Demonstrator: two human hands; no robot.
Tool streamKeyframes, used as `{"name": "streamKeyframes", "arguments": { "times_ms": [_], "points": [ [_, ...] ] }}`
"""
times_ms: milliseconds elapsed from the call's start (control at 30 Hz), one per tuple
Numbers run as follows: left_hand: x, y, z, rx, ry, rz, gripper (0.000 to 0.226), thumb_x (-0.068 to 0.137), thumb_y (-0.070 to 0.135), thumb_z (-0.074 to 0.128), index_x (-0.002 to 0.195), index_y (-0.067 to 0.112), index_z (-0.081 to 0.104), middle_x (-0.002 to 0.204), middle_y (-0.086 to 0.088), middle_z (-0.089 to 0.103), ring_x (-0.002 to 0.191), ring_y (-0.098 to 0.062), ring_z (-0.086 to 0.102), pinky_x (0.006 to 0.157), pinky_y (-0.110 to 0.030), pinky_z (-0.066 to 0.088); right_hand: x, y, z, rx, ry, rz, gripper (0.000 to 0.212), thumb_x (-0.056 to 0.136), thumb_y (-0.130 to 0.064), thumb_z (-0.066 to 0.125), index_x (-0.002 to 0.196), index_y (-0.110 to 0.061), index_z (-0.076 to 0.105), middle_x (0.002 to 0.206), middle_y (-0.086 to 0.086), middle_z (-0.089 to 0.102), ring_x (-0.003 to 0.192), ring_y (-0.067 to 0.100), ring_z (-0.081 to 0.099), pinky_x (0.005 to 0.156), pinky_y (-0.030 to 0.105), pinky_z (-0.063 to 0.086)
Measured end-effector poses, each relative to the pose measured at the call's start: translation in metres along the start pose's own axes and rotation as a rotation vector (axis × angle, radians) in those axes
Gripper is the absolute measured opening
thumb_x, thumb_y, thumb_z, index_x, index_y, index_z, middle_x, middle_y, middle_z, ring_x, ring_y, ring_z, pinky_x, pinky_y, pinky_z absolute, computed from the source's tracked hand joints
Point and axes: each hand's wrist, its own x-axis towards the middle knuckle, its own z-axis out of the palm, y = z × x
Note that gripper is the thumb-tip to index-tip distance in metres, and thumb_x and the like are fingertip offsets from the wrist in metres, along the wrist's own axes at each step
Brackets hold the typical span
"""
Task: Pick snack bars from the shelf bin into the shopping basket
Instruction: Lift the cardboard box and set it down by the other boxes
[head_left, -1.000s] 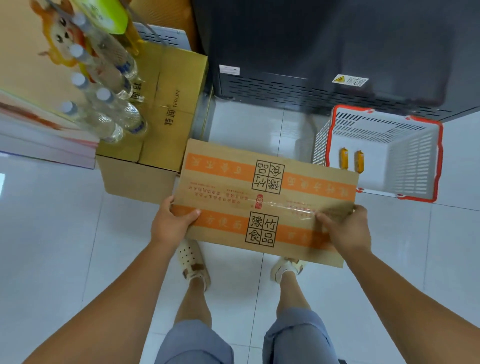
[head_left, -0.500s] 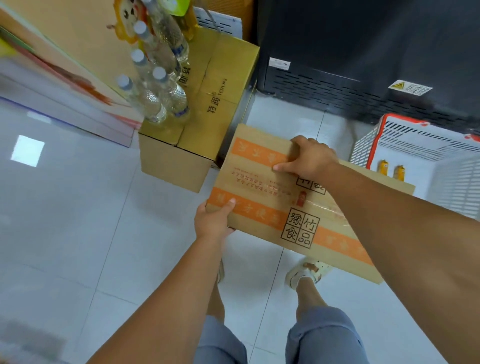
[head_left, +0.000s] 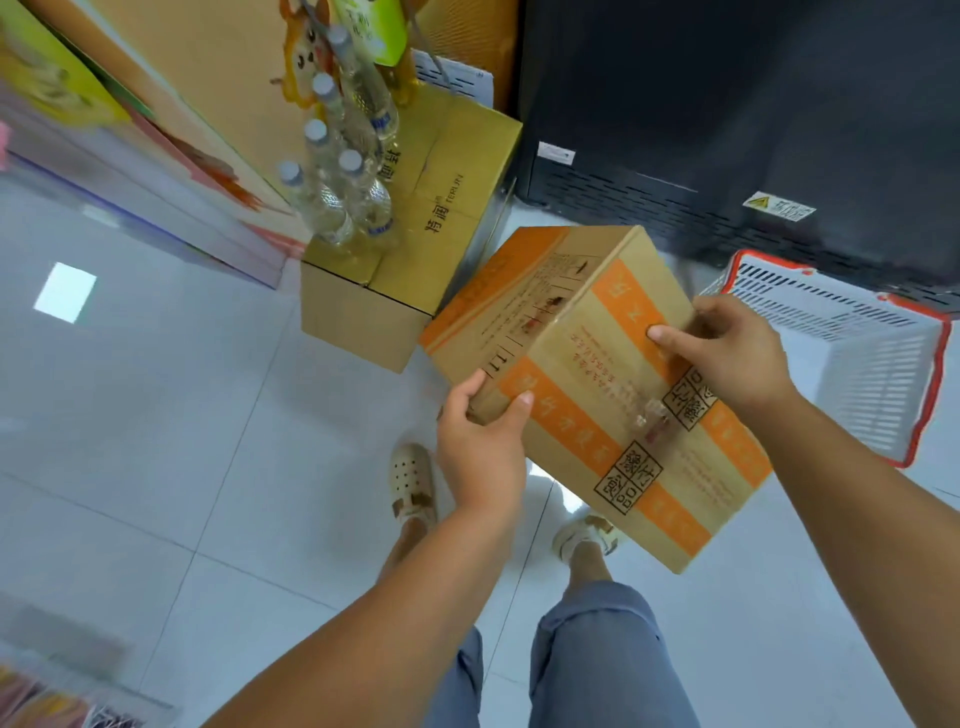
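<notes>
I hold a brown cardboard box (head_left: 587, 374) with orange stripes and black characters, taped shut, tilted above the floor. My left hand (head_left: 483, 441) grips its near left corner, thumb on top. My right hand (head_left: 727, 353) lies over its far edge, fingers curled round it. The white shopping basket (head_left: 872, 384) with a red rim stands on the floor at the right, partly behind the box and my right hand. No snack bars show in it from here.
A second cardboard box (head_left: 415, 244) sits on the floor ahead, with several clear water bottles (head_left: 343, 171) on top. A black cabinet (head_left: 727, 130) stands behind the basket. A shelf end (head_left: 156, 171) runs along the left. My feet are below the box on white tiles.
The box has swung and tipped, so its end face now shows. My right hand has slid along its far edge. The view turned left, pushing the basket to the right edge.
</notes>
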Motion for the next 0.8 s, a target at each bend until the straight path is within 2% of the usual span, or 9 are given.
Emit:
{"name": "streamKeyframes", "arguments": {
  "times_ms": [67, 133, 300, 467, 533, 600, 700, 800],
  "points": [
    [-0.012, 0.000, 0.001, 0.020, -0.005, 0.005, 0.043, 0.074, 0.034, 0.084, 0.093, 0.062, 0.058, 0.118, 0.012, 0.066, 0.109, -0.015, 0.065, 0.090, -0.041, 0.057, -0.007, 0.004, -0.004, 0.055, -0.005, 0.024, 0.054, 0.063, -0.057, 0.083, 0.104, -0.029, 0.063, 0.107, -0.006, 0.070, 0.101, 0.017, 0.065, 0.092, 0.046, 0.053],
    [-0.018, 0.001, 0.001, 0.025, -0.010, 0.007, 0.043, 0.076, 0.032, 0.083, 0.094, 0.060, 0.057, 0.119, 0.012, 0.064, 0.109, -0.016, 0.065, 0.089, -0.042, 0.058, -0.010, 0.007, -0.006, 0.084, -0.012, 0.032, 0.047, 0.067, -0.050, 0.085, 0.102, -0.028, 0.063, 0.104, -0.007, 0.069, 0.098, 0.016, 0.066, 0.092, 0.047, 0.053],
    [-0.018, 0.005, 0.001, 0.044, -0.004, 0.012, 0.043, 0.076, 0.032, 0.083, 0.091, 0.062, 0.056, 0.120, 0.010, 0.063, 0.108, -0.017, 0.066, 0.088, -0.042, 0.058, -0.012, 0.006, -0.005, 0.113, -0.016, 0.023, 0.039, 0.070, -0.046, 0.084, 0.098, -0.034, 0.060, 0.107, -0.010, 0.067, 0.102, 0.015, 0.064, 0.095, 0.042, 0.052],
    [-0.007, 0.004, -0.005, 0.027, 0.002, -0.043, 0.040, 0.075, 0.032, 0.083, 0.093, 0.059, 0.059, 0.117, 0.013, 0.067, 0.109, -0.016, 0.066, 0.089, -0.043, 0.058, -0.008, 0.001, 0.006, 0.022, -0.002, 0.016, 0.058, 0.070, -0.059, 0.078, 0.117, -0.032, 0.061, 0.118, -0.011, 0.065, 0.109, 0.016, 0.061, 0.093, 0.038, 0.050],
    [0.001, 0.005, -0.010, -0.019, 0.004, -0.099, 0.038, 0.077, 0.029, 0.083, 0.093, 0.056, 0.061, 0.113, 0.013, 0.069, 0.105, -0.016, 0.068, 0.088, -0.045, 0.058, -0.006, -0.006, 0.016, -0.038, -0.010, -0.017, 0.057, 0.076, -0.058, 0.074, 0.124, -0.033, 0.058, 0.120, -0.009, 0.063, 0.111, 0.018, 0.059, 0.090, 0.036, 0.047],
    [0.011, 0.007, -0.016, -0.052, 0.021, -0.138, 0.036, 0.080, 0.027, 0.081, 0.100, 0.050, 0.062, 0.108, 0.015, 0.068, 0.101, -0.017, 0.069, 0.085, -0.042, 0.060, -0.002, -0.017, 0.031, -0.097, -0.033, -0.073, 0.057, 0.082, -0.055, 0.070, 0.132, -0.031, 0.054, 0.125, -0.005, 0.060, 0.114, 0.021, 0.056, 0.091, 0.037, 0.045],
    [0.034, 0.004, -0.027, -0.079, 0.084, -0.193, 0.046, 0.085, 0.023, 0.077, 0.126, 0.035, 0.059, 0.102, 0.016, 0.060, 0.095, -0.017, 0.069, 0.078, -0.038, 0.061, 0.014, -0.034, 0.061, -0.232, -0.127, -0.149, 0.058, 0.085, -0.054, 0.066, 0.135, -0.028, 0.050, 0.128, 0.005, 0.058, 0.118, 0.028, 0.052, 0.094, 0.040, 0.044],
    [0.068, -0.012, -0.040, -0.090, 0.140, -0.264, 0.046, 0.088, 0.022, 0.074, 0.131, 0.027, 0.058, 0.110, 0.004, 0.065, 0.096, -0.021, 0.069, 0.081, -0.043, 0.061, 0.028, -0.039, 0.096, -0.356, -0.227, -0.209, 0.070, 0.087, -0.054, 0.064, 0.146, -0.027, 0.038, 0.137, 0.008, 0.051, 0.127, 0.029, 0.043, 0.104, 0.040, 0.036]
  ]
}}
